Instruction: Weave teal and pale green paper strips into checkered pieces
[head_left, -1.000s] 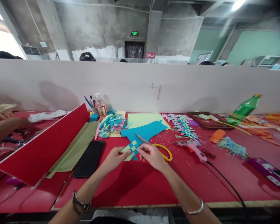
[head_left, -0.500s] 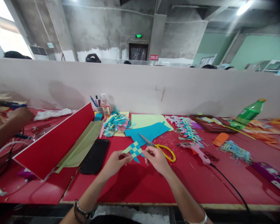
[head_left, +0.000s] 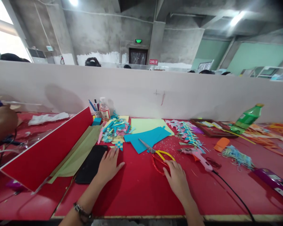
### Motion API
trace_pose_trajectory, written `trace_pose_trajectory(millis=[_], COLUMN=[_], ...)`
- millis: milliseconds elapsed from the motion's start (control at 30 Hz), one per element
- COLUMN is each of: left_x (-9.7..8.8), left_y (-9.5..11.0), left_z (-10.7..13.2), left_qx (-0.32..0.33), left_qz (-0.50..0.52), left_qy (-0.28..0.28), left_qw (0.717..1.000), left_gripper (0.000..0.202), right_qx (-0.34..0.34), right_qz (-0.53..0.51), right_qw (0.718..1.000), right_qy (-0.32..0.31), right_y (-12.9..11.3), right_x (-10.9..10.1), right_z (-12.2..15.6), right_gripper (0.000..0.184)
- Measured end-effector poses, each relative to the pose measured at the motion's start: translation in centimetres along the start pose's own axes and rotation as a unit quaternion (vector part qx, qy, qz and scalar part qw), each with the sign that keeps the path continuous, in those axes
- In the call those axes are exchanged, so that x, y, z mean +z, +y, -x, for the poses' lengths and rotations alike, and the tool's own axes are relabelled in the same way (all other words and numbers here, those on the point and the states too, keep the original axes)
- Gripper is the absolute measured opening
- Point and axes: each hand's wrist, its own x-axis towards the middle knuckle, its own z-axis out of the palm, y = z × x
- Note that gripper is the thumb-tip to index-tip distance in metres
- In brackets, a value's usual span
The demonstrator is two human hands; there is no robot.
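Observation:
My left hand [head_left: 109, 166] lies palm down with its fingers spread, fingertips at a small woven blue-and-yellow paper piece [head_left: 119, 144] on the table. Beside that hand is a black phone [head_left: 91, 166]. My right hand [head_left: 176, 175] reaches over the handles of the scissors [head_left: 164, 155], fingers stretched and thumb apart. One handle loop looks yellow, the other red. The scissors lie flat, their blades resting on a sheet of blue paper [head_left: 153, 138]. Whether my right fingertips touch the handles is hard to tell.
Cut paper strips [head_left: 114, 128] are heaped at the back left, near a clear bottle [head_left: 105, 110]. A red board [head_left: 52, 147] stands at the left. To the right are woven strips [head_left: 186, 133], a pink glue gun [head_left: 200, 157] with a cord and a green bottle [head_left: 248, 119]. Another person's hand [head_left: 3, 122] is far left.
The woven piece, held between both hands before, now lies by the paper heap. My left hand has let go of it, and my right hand has moved right to the scissors' handles.

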Motion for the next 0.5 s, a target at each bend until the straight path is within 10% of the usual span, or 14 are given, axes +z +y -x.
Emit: trace_pose_trajectory(millis=[500], left_x=[-0.9], left_y=[1.0], left_z=[-1.7], left_qx=[0.007], left_qz=[-0.072], left_qy=[-0.015], left_qw=[0.997], left_gripper=[0.047], right_qx=[0.079], right_qz=[-0.077], right_qw=[0.994], right_qy=[0.005], right_y=[-0.2], right_x=[0.1], right_z=[-0.2], right_gripper=[0.025])
